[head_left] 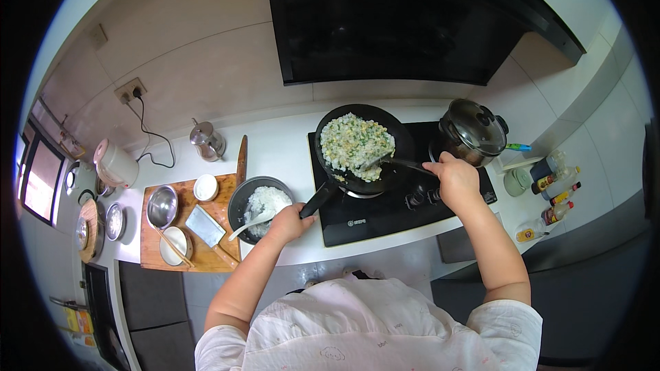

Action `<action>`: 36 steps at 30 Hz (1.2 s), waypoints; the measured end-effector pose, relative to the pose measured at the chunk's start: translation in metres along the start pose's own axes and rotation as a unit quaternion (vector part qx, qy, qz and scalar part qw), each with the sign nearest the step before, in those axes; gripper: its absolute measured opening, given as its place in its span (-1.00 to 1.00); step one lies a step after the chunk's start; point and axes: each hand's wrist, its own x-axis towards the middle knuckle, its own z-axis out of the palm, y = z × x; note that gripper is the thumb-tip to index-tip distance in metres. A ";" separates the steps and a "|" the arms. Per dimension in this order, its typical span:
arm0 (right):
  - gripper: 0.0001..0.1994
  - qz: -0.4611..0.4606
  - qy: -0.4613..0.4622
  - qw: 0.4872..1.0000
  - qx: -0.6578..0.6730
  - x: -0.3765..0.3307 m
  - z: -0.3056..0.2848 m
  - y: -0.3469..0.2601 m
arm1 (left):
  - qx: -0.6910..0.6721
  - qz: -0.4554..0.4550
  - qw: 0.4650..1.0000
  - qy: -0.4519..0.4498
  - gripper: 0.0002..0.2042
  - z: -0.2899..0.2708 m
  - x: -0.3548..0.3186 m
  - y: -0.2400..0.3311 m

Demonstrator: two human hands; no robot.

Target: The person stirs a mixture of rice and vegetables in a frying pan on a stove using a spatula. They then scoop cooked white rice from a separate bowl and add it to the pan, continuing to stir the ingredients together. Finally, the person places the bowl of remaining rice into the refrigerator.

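Note:
My left hand (289, 225) is closed round the black handle (319, 201) of a dark frying pan (402, 139), which sits on the black cooktop (385, 217). Inside the pan lies fried rice (350, 136) with green and yellow bits, heaped toward the left side. My right hand (456, 180) grips the dark handle of a spatula (407, 163); its blade rests at the lower right edge of the rice. Just left of my left hand stands a dark pot (238, 200) holding white rice (268, 199) and a white spoon (256, 220).
A lidded pot (474, 127) stands right of the pan, with several bottles (560, 182) beyond. To the left, a wooden cutting board (159, 255) bears a cleaver (205, 225), bowls (163, 207) and chopsticks (173, 246). A range hood (385, 27) overhangs the cooktop.

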 end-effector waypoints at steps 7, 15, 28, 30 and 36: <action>-0.65 0.008 -0.004 1.000 0.023 -0.010 0.008 0.005 | -0.014 0.000 1.000 -0.006 -0.66 0.000 0.001 0.003; -0.65 0.006 -0.019 1.000 0.019 -0.018 0.015 0.008 | -0.019 -0.007 1.000 -0.011 -0.66 -0.002 -0.001 0.008; -0.60 0.016 -0.038 0.999 0.023 -0.022 0.007 0.010 | -0.015 -0.002 1.000 -0.007 -0.66 0.000 0.000 0.004; -0.60 0.017 -0.018 0.999 0.030 -0.021 -0.001 0.012 | -0.002 0.015 1.000 0.008 -0.66 0.002 0.002 -0.001; -0.61 0.017 -0.043 0.999 0.028 -0.019 0.015 0.009 | -0.021 -0.020 1.000 -0.014 -0.66 -0.002 -0.002 0.008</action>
